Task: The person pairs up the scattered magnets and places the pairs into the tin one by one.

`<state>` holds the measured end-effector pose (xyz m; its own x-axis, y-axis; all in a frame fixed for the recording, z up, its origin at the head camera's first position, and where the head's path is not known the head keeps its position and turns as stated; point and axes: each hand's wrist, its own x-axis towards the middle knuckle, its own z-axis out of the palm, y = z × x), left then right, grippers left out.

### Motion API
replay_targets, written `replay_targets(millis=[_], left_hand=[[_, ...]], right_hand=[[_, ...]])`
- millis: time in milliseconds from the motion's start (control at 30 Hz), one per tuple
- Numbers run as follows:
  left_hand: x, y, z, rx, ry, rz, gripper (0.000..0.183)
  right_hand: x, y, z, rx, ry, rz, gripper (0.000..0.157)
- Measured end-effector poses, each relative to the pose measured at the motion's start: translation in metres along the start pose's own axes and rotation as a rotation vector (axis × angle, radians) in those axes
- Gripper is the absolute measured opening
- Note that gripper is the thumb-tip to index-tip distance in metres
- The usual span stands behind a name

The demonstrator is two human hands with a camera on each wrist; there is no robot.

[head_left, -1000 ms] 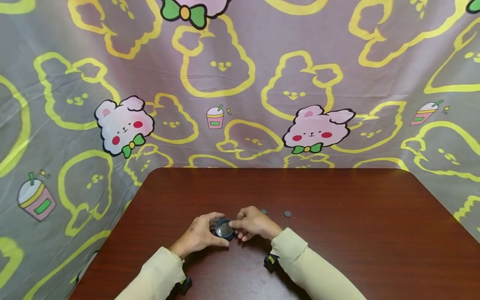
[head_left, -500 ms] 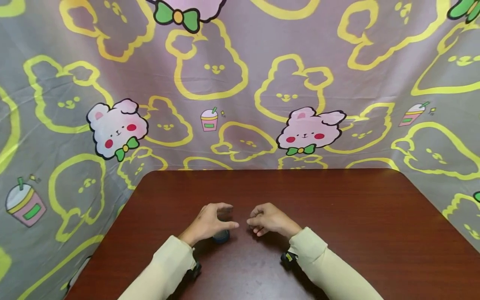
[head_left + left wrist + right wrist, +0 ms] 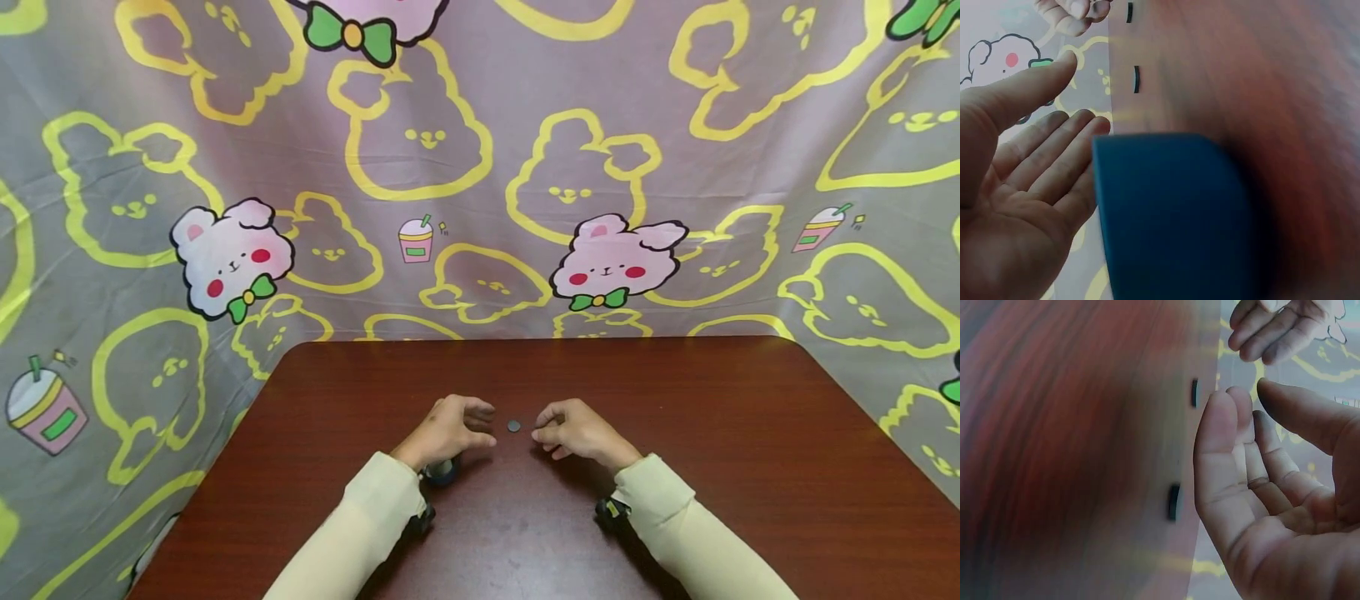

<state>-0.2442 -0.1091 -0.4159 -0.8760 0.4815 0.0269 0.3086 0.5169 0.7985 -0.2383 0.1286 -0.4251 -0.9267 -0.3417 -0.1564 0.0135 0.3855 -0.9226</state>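
Note:
A small dark blue round cup (image 3: 441, 473) stands on the table, partly hidden behind my left wrist in the head view. Large and blurred, the same blue cup (image 3: 1172, 219) fills the lower middle of the left wrist view. My left hand (image 3: 448, 429) is just past it, empty, thumb apart from the fingers. A flat grey disc (image 3: 513, 426) lies between my two hands. My right hand (image 3: 576, 432) hovers to its right, fingers loosely bent, holding nothing. The right wrist view shows two discs edge-on, a farther disc (image 3: 1195, 392) and a nearer disc (image 3: 1174, 502).
The brown wooden table (image 3: 675, 500) has rounded far corners. Behind it hangs a grey-pink curtain (image 3: 510, 158) with yellow rabbit outlines. Black wrist cameras sit under both cream sleeves, such as the right sleeve (image 3: 675, 508).
My left hand has let go of the cup and moved right and forward past it. My right hand has left the cup's rim and moved right. The view has shifted slightly.

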Motion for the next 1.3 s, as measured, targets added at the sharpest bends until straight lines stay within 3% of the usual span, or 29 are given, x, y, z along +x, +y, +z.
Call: replay_targets(millis=[500, 900, 1300], left_hand=[[0.027, 0.002, 0.018, 0.055, 0.002, -0.056, 0.041], [0.038, -0.003, 0.032, 0.064, 0.063, -0.066, 0.035], [0.044, -0.004, 0.037, 0.011, 0.133, -0.092, 0.026]], right_hand=[[-0.002, 0.015, -0.027, -0.101, 0.092, 0.058, 0.021], [0.004, 0.019, -0.028, -0.116, 0.120, 0.118, 0.021], [0.007, 0.019, -0.025, -0.117, 0.144, 0.148, 0.020]])
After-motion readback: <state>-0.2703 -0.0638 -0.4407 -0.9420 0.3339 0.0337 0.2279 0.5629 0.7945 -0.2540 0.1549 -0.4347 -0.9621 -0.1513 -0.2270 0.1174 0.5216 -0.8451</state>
